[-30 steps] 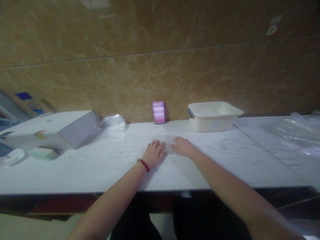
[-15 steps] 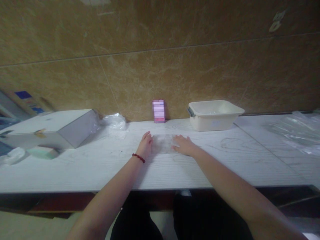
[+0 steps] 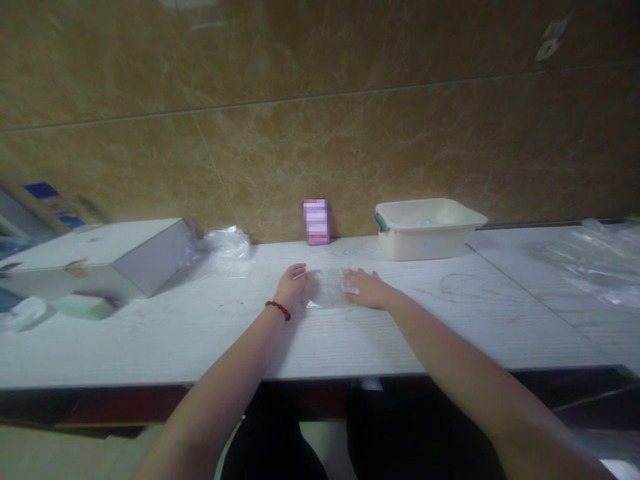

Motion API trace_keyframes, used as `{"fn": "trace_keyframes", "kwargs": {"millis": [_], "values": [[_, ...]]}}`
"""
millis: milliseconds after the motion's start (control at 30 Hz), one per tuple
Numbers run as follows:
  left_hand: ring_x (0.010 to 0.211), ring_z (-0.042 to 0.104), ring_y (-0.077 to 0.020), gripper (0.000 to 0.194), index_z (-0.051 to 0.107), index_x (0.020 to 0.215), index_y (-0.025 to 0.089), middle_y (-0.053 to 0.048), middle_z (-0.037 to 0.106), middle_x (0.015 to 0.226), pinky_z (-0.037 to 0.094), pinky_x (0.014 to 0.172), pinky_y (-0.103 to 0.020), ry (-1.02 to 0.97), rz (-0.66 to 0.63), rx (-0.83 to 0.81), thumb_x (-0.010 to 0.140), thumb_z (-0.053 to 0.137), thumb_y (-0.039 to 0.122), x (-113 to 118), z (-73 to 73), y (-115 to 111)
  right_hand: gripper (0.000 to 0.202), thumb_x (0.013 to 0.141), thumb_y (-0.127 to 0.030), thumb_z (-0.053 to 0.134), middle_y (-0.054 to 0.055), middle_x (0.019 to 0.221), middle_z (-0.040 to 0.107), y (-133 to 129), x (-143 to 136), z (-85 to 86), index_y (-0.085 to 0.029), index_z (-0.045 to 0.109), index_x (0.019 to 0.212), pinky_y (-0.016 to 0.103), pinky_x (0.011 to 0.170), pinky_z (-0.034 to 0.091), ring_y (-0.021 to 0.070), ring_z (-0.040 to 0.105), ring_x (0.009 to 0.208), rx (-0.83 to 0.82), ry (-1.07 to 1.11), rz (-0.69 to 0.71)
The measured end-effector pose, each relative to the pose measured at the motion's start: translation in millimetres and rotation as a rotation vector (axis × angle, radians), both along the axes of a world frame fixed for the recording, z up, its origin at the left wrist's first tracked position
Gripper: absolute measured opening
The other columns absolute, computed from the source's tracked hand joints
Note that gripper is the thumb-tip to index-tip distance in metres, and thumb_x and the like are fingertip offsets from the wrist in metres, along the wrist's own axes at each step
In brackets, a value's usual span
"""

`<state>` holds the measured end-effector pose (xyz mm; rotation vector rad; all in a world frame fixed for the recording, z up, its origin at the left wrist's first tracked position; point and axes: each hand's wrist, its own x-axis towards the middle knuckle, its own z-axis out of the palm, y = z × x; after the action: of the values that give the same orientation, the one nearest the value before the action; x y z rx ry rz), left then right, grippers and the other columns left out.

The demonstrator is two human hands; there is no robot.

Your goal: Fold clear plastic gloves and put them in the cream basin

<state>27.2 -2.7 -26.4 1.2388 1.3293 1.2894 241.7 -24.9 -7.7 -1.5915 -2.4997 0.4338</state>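
Observation:
A clear plastic bag (image 3: 325,288) lies flat on the white wood-grain table between my two hands. My left hand (image 3: 291,285), with a dark red bead bracelet on its wrist, touches the bag's left edge, its upper fingers stretched out. On the right end of the bag rests my right hand (image 3: 369,289), palm down with fingers spread. Whether anything lies inside the bag is too blurred to tell.
A cream plastic basin (image 3: 425,243) with a grey handle stands at the back right. Against the wall leans a phone (image 3: 317,222). To the left are a white box (image 3: 135,263), crumpled clear plastic (image 3: 227,243) and a pale green block (image 3: 84,306). Plastic sheets (image 3: 595,260) lie far right.
The fingers of my left hand have shifted slightly at the bag's edge, and the bag's surface shows more plainly. My right hand stays nearly in place.

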Motion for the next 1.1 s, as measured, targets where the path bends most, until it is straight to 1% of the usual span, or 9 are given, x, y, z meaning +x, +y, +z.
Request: {"fn": "trace_keyframes", "kwargs": {"millis": [100,167,333,533,667,833,933,1000,1100], "values": [[0.052,0.052,-0.0090,0.028,0.058,0.089,0.013,-0.005,0.060,0.069,0.041,0.050,-0.021,0.150,-0.011,0.014,0.064,0.057,0.024,-0.3,-3.3,0.8,0.064,0.070,-0.051,0.042,0.007,0.134,0.021,-1.0,0.3,1.4,-0.021,0.029,0.125,0.051,0.094,0.009,0.0256,0.013,0.122,-0.010,0.007,-0.005],[0.051,0.052,-0.0099,0.026,0.061,0.087,0.013,-0.005,0.060,0.065,0.040,0.049,-0.021,0.231,0.000,0.035,0.064,0.056,0.024,-0.6,-5.2,2.3,0.064,0.070,-0.051,0.043,0.007,0.134,0.021,-0.8,0.5,1.4,-0.021,0.029,0.125,0.049,0.095,0.010,0.0252,0.013,0.122,-0.014,0.015,-0.016],[0.051,0.052,-0.0109,0.025,0.062,0.089,0.014,-0.003,0.062,0.064,0.040,0.050,-0.021,0.412,0.029,0.093,0.066,0.052,0.016,-0.5,-5.3,4.8,0.066,0.070,-0.051,0.043,0.008,0.134,0.021,2.4,1.3,-2.6,-0.018,0.029,0.126,0.046,0.096,0.012,0.0259,0.014,0.122,0.003,0.011,-0.033],[0.070,0.057,-0.0153,0.028,0.063,0.086,0.014,-0.007,0.063,0.079,0.042,0.069,-0.027,0.597,-0.007,0.168,0.065,0.047,0.004,1.5,3.8,2.1,0.073,0.069,-0.056,0.041,0.010,0.134,0.019,6.6,3.6,-8.4,-0.015,0.027,0.127,0.043,0.097,0.011,0.0262,0.013,0.122,0.008,-0.004,-0.028],[0.069,0.056,-0.0147,0.026,0.061,0.087,0.014,-0.007,0.063,0.078,0.042,0.066,-0.027,0.558,-0.010,0.152,0.066,0.048,0.005,0.2,1.5,6.7,0.075,0.068,-0.059,0.039,0.011,0.134,0.018,7.2,4.5,-9.5,-0.014,0.027,0.127,0.042,0.097,0.011,0.0264,0.012,0.122,0.020,-0.012,-0.024],[0.059,0.054,-0.0109,0.024,0.058,0.089,0.014,-0.006,0.062,0.075,0.042,0.057,-0.023,0.321,-0.044,0.040,0.066,0.052,0.011,1.5,-5.5,19.5,0.075,0.067,-0.060,0.039,0.009,0.134,0.019,8.4,4.8,-10.2,-0.017,0.028,0.126,0.043,0.097,0.011,0.0262,0.012,0.122,0.028,-0.022,-0.018],[0.057,0.053,-0.0100,0.024,0.056,0.091,0.014,-0.005,0.060,0.074,0.042,0.055,-0.022,0.236,-0.064,0.012,0.067,0.052,0.015,4.6,-5.5,22.9,0.077,0.066,-0.063,0.038,0.009,0.134,0.018,9.1,5.1,-10.6,-0.017,0.026,0.127,0.044,0.097,0.011,0.0262,0.011,0.122,0.020,-0.032,-0.005],[0.057,0.053,-0.0106,0.025,0.055,0.094,0.014,-0.005,0.059,0.074,0.042,0.055,-0.024,0.247,-0.073,0.009,0.069,0.050,0.018,5.6,-2.6,21.5,0.079,0.066,-0.064,0.036,0.009,0.135,0.018,9.4,5.2,-10.9,-0.016,0.025,0.128,0.043,0.097,0.010,0.0264,0.011,0.122,0.015,-0.041,-0.008],[0.071,0.054,-0.0137,0.023,0.056,0.090,0.015,-0.006,0.057,0.083,0.043,0.066,-0.028,0.465,-0.058,0.137,0.068,0.048,0.014,2.3,5.9,15.0,0.080,0.066,-0.065,0.035,0.009,0.135,0.016,9.9,5.5,-11.5,-0.015,0.024,0.128,0.043,0.097,0.010,0.0267,0.010,0.122,0.011,-0.047,-0.012]]}}
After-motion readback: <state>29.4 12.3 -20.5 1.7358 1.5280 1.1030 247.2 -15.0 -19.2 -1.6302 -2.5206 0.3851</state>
